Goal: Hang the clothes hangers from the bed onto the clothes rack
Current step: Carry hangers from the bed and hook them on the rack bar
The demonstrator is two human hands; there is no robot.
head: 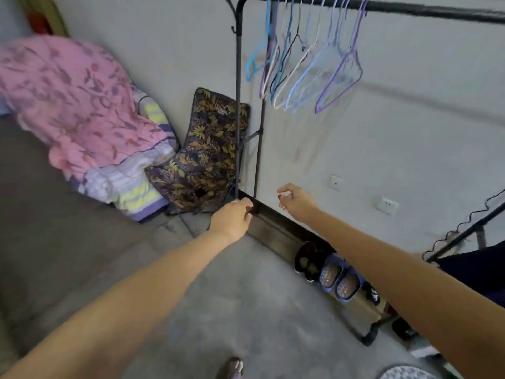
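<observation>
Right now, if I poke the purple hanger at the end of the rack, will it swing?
Probably. The purple hanger hangs only by its hook on the black rail, so it should swing easily. It looks thin and empty, likely light and a bit bendy.

Both arms reach forward, left hand (232,218) and right hand (296,201) loosely curled, empty.

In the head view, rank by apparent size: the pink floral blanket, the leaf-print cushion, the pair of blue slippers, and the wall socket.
1. Pink floral blanket
2. Leaf-print cushion
3. Pair of blue slippers
4. Wall socket

The slippers lie nearer the camera, which inflates them somewhat.
</observation>
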